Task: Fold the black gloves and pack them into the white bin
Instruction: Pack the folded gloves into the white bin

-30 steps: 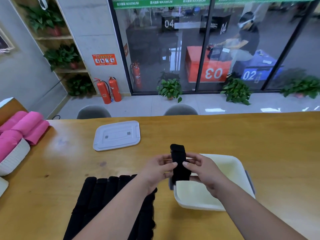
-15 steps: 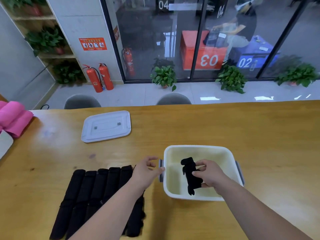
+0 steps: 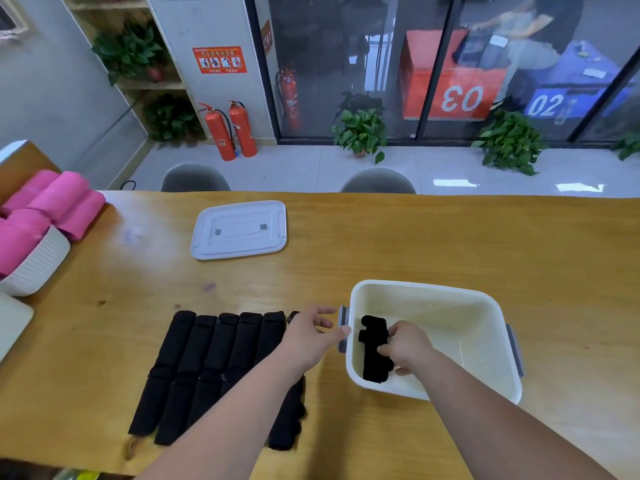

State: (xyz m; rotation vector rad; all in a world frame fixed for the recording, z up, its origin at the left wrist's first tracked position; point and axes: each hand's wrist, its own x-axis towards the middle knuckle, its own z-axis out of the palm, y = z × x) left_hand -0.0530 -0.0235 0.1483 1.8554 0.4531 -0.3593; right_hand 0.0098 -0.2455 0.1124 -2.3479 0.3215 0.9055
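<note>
A white bin with grey side handles stands on the wooden table at the front right. Inside it, against the left wall, a folded black glove stands on end, and my right hand grips its right side. My left hand hovers with relaxed fingers just left of the bin; its thumb tip reaches the bin's left rim by the grey handle. Several black gloves lie side by side in a row on the table to the left, partly hidden under my left forearm.
The bin's white lid lies flat further back on the table. A white basket with pink rolls sits at the left edge. Two grey chair backs stand behind the table's far edge.
The glove went from being held above the bin with both hands down into the bin. My left hand let go and moved to the bin's left rim. The view shifted right and down.
</note>
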